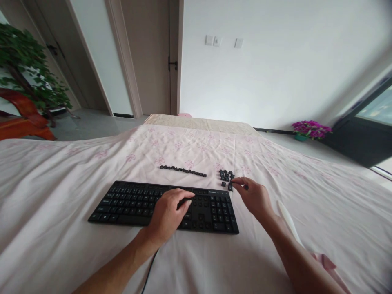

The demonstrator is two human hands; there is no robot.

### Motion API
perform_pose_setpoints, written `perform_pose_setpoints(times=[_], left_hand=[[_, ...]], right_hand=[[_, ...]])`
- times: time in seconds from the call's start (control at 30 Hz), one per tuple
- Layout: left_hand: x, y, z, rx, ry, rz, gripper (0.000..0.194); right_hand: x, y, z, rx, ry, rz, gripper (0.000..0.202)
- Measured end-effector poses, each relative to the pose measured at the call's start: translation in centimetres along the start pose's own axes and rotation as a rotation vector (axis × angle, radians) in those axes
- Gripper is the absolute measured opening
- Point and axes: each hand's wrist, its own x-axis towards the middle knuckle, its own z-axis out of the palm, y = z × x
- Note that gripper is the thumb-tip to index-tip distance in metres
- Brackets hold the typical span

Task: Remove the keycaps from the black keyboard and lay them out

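Observation:
A black keyboard [128, 220] lies on the pink flowered cloth, with bare spots in its navigation key block where caps are off. My left hand [170, 210] rests over its middle, thumb and forefinger apart, holding nothing that I can see. Beyond the keyboard's right end, my right hand [252, 196] pinches a black keycap [230, 187] between thumb and fingertips, at the near edge of a small cluster of loose keycaps [225, 175]. To the left of that cluster, more keycaps [183, 170] form a long row behind the keyboard.
The keyboard's cable [150, 271] runs toward me under my left wrist. A white curved object [289, 222] lies beside my right forearm, partly hidden. The bed cloth [76, 183] is wrinkled. Farther off are a wooden chair [24, 114], purple flowers [312, 128] and a door [147, 57].

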Motion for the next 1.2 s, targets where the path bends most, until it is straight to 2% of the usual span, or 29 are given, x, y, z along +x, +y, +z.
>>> perform_pose_setpoints(times=[0.13, 0.27, 0.63, 0.87, 1.03, 1.2], left_hand=[[1.0, -2.3, -1.2, 0.243, 0.039, -0.003, 0.021], [1.3, -3.8, -1.3, 0.387, 0.040, -0.010, 0.025], [1.1, -3.3, -1.3, 0.495, -0.037, -0.018, 0.016], [1.0, -3.2, -1.2, 0.530, -0.041, -0.029, 0.015], [0.9, -3.2, -1.0, 0.548, -0.040, -0.018, 0.015], [0.8, -3.1, -0.9, 0.550, -0.044, -0.018, 0.014]], right_hand=[[0.9, 3.4, 0.4, -0.118, -0.061, 0.102, 0.020], [0.9, 4.5, 1.1, -0.142, -0.119, 0.118, 0.023], [0.6, 4.9, 1.0, -0.192, -0.200, 0.128, 0.022], [0.5, 4.4, 1.2, -0.213, -0.106, 0.052, 0.021], [1.4, 3.9, 1.5, -0.241, -0.096, 0.044, 0.021], [2.6, 3.0, 1.5, -0.292, -0.164, -0.018, 0.024]])
